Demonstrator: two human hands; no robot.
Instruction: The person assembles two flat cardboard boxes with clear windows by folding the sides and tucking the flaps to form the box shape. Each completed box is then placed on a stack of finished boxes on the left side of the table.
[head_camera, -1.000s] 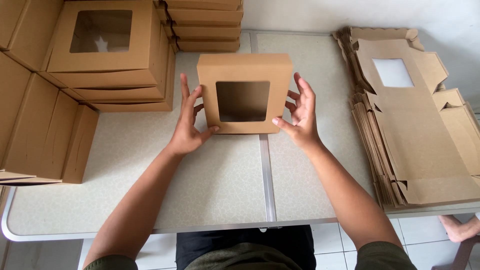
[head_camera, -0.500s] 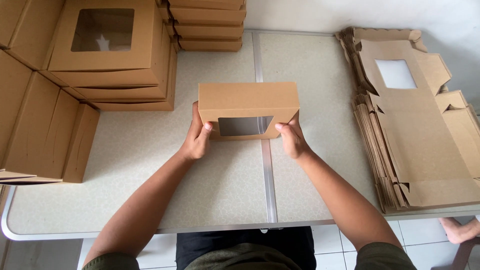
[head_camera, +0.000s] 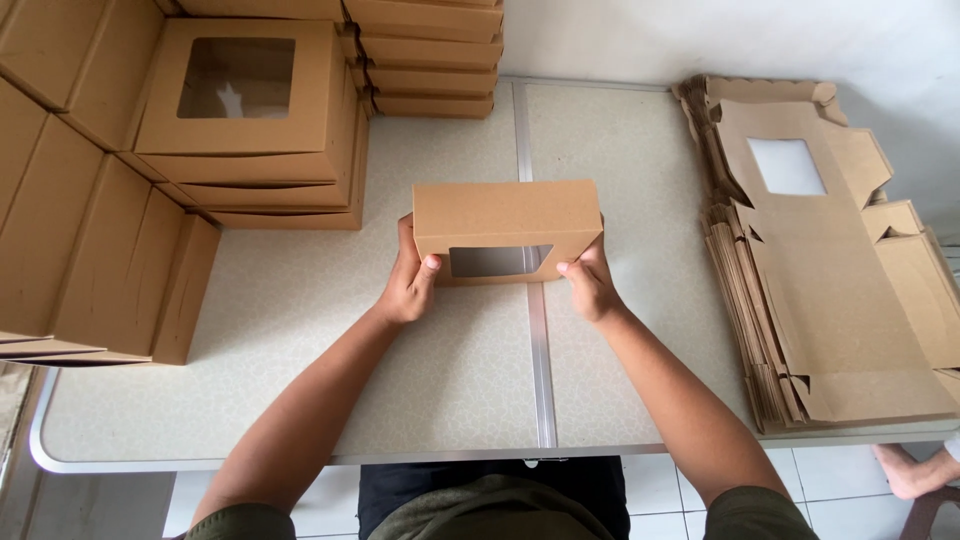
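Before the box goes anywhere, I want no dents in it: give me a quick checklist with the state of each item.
1. Left hand grips the box at its left end: ok.
2. Right hand grips the right end: ok.
3. Box window intact: ok as far as it shows.
4. Box fully closed: cannot tell.
5. Bare table under the box: ok.
6. Flat sheets apart from the box: ok.

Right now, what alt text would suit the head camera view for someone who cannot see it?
Two bare hands, left hand and right hand, hold a brown windowed cardboard box above a pale table, finished boxes stacked left, flat blanks right.
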